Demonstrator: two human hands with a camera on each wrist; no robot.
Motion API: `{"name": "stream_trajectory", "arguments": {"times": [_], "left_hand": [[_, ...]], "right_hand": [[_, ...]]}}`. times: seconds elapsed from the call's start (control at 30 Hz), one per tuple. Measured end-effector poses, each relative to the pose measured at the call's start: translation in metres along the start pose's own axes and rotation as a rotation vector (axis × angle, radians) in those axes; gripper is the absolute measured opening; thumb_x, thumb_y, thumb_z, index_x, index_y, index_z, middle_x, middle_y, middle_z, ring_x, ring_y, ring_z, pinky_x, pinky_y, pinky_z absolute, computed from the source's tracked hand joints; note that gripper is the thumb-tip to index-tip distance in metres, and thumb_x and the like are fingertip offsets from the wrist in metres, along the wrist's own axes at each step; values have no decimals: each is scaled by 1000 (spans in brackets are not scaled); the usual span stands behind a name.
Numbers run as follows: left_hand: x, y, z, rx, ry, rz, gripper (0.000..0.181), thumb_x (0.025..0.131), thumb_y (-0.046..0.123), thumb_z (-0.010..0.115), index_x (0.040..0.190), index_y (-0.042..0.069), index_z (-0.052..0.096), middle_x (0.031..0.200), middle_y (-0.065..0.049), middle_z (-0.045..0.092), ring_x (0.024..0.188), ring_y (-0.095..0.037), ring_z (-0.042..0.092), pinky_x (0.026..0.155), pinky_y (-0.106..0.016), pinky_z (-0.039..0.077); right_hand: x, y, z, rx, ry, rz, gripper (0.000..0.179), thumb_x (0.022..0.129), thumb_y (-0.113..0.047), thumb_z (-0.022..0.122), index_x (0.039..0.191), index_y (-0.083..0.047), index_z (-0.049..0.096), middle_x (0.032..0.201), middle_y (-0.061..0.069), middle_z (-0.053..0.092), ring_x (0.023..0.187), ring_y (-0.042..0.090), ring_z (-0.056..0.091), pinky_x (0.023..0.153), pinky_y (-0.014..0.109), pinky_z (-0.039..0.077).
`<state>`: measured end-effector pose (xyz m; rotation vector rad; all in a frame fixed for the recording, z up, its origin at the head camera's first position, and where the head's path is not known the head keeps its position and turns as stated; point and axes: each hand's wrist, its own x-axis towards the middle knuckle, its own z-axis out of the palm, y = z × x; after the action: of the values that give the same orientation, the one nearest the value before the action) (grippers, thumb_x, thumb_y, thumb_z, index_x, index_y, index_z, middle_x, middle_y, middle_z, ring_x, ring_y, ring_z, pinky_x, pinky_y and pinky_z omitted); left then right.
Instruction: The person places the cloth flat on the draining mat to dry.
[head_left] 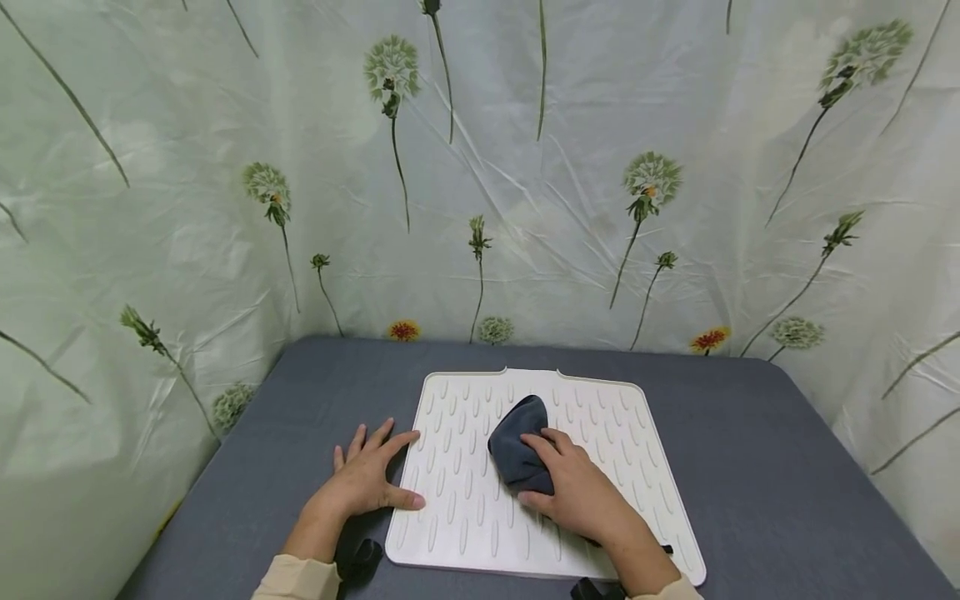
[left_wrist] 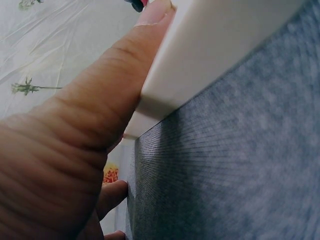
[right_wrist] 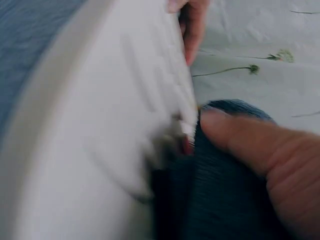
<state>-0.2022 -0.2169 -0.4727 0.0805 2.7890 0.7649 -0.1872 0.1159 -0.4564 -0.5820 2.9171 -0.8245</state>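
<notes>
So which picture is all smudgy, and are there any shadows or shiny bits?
Right wrist view: the white ridged board is smeared with blur; left wrist view: a dark shadow lies on the blue-grey tabletop; head view: clearer, with shiny creases on the flowered sheet.

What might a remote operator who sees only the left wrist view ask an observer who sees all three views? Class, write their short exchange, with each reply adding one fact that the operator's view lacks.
Operator: My left wrist view shows the left grip against the edge of a white board. What is the right grip doing?
Observer: In the head view, it holds a dark blue cloth on the board.
Operator: I see the board only from the side. What does its top look like?
Observer: The head view shows rows of elongated marks across it.
</notes>
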Motion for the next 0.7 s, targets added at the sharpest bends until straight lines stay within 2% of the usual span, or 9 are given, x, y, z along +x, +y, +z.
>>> {"name": "stream_trajectory", "arguments": {"times": [0.13, 0.23, 0.3, 0.4, 0.5, 0.6, 0.7], "left_hand": [[-2, -2, 0, 4, -10, 3, 111, 56, 57, 93, 153, 31, 46, 170, -19, 19, 153, -58, -1, 109, -85, -2], [-3, -1, -2, -2, -8, 9, 111, 56, 56, 93, 153, 30, 46, 169, -20, 19, 153, -58, -2, 109, -85, -2], [-2, 1, -3, 0, -9, 13, 111, 56, 56, 93, 153, 29, 46, 169, -21, 20, 153, -59, -1, 109, -85, -2], [-2, 4, -4, 11, -17, 5, 110, 58, 56, 93, 153, 28, 46, 168, -22, 21, 152, -59, 0, 109, -85, 0], [-2, 8, -5, 24, -26, -10, 108, 60, 54, 94, 153, 26, 47, 167, -22, 24, 151, -60, 3, 110, -85, 4], [-2, 12, -5, 32, -33, -22, 106, 62, 52, 94, 153, 24, 48, 167, -23, 26, 151, -62, 6, 110, -85, 7], [-2, 15, -5, 38, -38, -28, 104, 63, 50, 94, 153, 23, 48, 166, -23, 27, 150, -63, 8, 110, -84, 10]], "right_hand": [[-2, 4, -14, 124, -53, 21, 88, 86, -56, 77, 157, -21, 39, 160, 17, 36, 142, 46, 43, 105, 66, 44], [-2, 10, -27, 128, -15, 36, 85, 92, -61, 67, 158, -18, 36, 158, 17, 39, 143, 43, 43, 110, 64, 41], [-3, 14, -37, 115, 18, 67, 78, 96, -58, 62, 157, -16, 38, 156, 17, 44, 142, 41, 46, 111, 63, 41], [-5, 20, -50, 85, 37, 125, 64, 100, -50, 61, 151, -13, 47, 144, 18, 58, 130, 38, 58, 104, 59, 48], [-7, 23, -57, 77, 13, 156, 48, 100, -38, 65, 139, -10, 59, 125, 14, 70, 109, 31, 69, 91, 52, 55], [-6, 24, -58, 71, -23, 165, 36, 99, -29, 68, 129, -10, 65, 109, 8, 74, 94, 23, 72, 81, 45, 57], [-5, 26, -57, 49, -45, 171, 31, 97, -24, 69, 125, -11, 66, 100, 4, 74, 88, 20, 70, 76, 41, 56]]}}
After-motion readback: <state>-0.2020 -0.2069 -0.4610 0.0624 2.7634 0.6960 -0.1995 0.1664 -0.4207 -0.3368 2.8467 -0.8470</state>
